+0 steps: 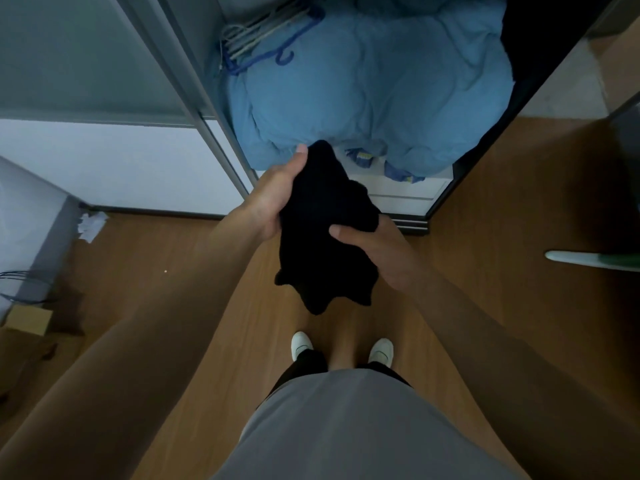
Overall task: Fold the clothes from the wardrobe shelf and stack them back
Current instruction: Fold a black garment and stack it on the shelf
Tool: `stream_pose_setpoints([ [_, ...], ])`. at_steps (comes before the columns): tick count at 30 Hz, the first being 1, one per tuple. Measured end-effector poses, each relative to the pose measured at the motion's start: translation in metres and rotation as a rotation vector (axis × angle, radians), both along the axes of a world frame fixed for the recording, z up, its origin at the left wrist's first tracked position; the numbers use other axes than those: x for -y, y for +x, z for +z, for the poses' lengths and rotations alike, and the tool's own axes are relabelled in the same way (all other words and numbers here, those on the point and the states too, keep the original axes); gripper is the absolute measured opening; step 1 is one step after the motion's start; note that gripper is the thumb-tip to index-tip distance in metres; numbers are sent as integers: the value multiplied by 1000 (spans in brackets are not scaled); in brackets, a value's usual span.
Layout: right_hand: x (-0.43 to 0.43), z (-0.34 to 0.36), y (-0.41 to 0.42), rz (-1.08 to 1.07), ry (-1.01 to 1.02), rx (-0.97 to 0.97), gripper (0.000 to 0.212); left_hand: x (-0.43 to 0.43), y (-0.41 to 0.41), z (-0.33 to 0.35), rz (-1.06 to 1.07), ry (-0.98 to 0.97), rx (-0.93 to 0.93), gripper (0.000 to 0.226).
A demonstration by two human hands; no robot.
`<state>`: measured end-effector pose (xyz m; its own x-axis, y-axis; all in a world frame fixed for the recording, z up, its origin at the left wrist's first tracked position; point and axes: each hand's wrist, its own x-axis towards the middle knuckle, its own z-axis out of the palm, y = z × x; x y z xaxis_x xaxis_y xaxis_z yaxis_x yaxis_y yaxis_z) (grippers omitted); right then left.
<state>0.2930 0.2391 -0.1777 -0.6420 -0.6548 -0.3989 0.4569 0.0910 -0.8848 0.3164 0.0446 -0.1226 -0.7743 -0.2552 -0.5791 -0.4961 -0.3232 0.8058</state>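
head view: left grip point(277, 199) and right grip point(377, 252) clutch one crumpled black garment point(325, 206).

A home bedroom: an open sliding-door wardrobe point(194, 109) holding a bulky blue duvet point(374, 84) and loose hangers point(263, 32) stands on a wood-laminate floor point(166, 271) beside a cardboard box point(29, 320).

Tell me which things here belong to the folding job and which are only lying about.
Belong to the job:
black garment, gripped by the left hand and the right hand
wardrobe

Lying about:
blue duvet
clothes hangers
crumpled paper
cardboard box
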Motion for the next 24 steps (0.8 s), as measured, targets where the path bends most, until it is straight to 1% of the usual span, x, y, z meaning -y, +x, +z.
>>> stream_pose_setpoints([
  [1,1,3,-1,-33,-29,34,44,2,6,-6,-60,75,-61,60],
  [3,1,9,-6,-96,-55,94,47,3,24,-26,-206,165,-152,57],
  [5,0,17,-13,-120,-4,124,47,-1,37,-48,-302,127,-168,51],
  [6,-2,21,-17,-101,54,122,46,-4,41,-54,-315,96,-162,47],
  [9,-12,34,-27,22,253,144,43,-11,40,-58,-255,39,-125,38],
  [11,-25,43,-39,36,283,193,38,-12,37,-57,-216,57,-111,31],
  [12,-34,47,-45,-5,243,215,34,-14,35,-55,-185,77,-104,28],
  [13,-43,50,-52,-80,154,246,31,-17,33,-51,-145,103,-96,27],
  [14,-52,50,-56,-165,27,294,34,-20,31,-47,-97,125,-86,28],
  [16,-63,43,-55,-267,-199,420,49,-28,26,-38,-9,199,-58,32],
  [17,-65,35,-48,-282,-227,463,54,-31,23,-33,30,256,-39,35],
  [19,-61,17,-26,-275,-142,479,57,-36,17,-27,83,342,16,40],
  [20,-59,9,-15,-259,-106,497,61,-37,16,-24,96,359,46,43],
  [22,-55,-4,-5,-229,-111,484,68,-31,16,-23,103,375,80,52],
  [24,-51,-3,-8,-266,-174,431,59,-19,23,-24,33,397,38,60],
])
